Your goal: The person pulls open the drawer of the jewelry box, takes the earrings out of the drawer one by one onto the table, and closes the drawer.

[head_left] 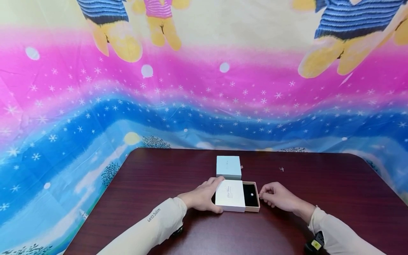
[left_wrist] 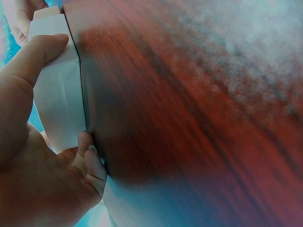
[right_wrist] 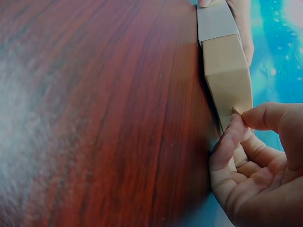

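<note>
A white jewelry box sleeve (head_left: 230,196) with small print on top lies on the table, gripped from its left side by my left hand (head_left: 201,197). In the left wrist view, the thumb presses one long side of the sleeve (left_wrist: 59,90). Out of its right end sticks a tan drawer (head_left: 252,209), partly pulled out and lined in black, with a small round white piece (head_left: 252,194) on the lining. My right hand (head_left: 282,198) pinches a small pull tab (right_wrist: 235,111) on the drawer's end face between thumb and forefinger.
A second closed box (head_left: 228,166), pale blue-white with a small tab at its right, stands just behind. Tiny silvery pieces (head_left: 281,169) lie farther right on the dark reddish table (head_left: 165,166). A printed cloth (head_left: 204,106) hangs behind the table's far edge.
</note>
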### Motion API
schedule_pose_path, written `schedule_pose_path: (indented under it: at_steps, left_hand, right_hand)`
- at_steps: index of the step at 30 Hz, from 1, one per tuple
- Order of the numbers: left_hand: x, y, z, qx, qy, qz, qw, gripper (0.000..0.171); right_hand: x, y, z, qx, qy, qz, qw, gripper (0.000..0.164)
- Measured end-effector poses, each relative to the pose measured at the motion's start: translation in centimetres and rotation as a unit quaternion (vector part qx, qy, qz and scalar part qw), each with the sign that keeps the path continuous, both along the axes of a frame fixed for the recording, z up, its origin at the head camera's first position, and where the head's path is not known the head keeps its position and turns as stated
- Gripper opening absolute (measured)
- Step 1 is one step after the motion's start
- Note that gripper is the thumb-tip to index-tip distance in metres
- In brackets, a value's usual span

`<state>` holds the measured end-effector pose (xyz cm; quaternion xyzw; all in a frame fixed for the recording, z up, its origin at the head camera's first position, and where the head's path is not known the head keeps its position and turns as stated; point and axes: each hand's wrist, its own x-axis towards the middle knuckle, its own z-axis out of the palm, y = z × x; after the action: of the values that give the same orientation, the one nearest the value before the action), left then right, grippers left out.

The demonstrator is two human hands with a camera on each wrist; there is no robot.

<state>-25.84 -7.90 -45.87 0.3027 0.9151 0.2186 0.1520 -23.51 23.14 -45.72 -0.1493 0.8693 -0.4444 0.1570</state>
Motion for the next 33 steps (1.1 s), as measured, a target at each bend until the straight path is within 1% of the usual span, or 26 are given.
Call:
schedule_pose_path:
  at_steps: [10, 24, 33]
  left_hand:
    - [-0.07, 0.09, 0.02, 0.001, 0.002, -0.002, 1.0000, 0.102]
    - [0.03, 0.00, 0.05, -0.002, -0.004, 0.003, 1.0000, 0.105]
    - [0.16, 0.06, 0.13, -0.002, -0.001, 0.000, 1.0000, 0.105]
  right_hand:
    - [0.00, 0.38, -0.08, 0.000, -0.002, -0.006, 1.000, 0.015]
    - [0.18, 0.65, -0.06, -0.008, -0.005, 0.000, 1.000, 0.015]
    - [0.36, 0.86, -0.03, -0.001, -0.007, -0.010, 1.000, 0.015]
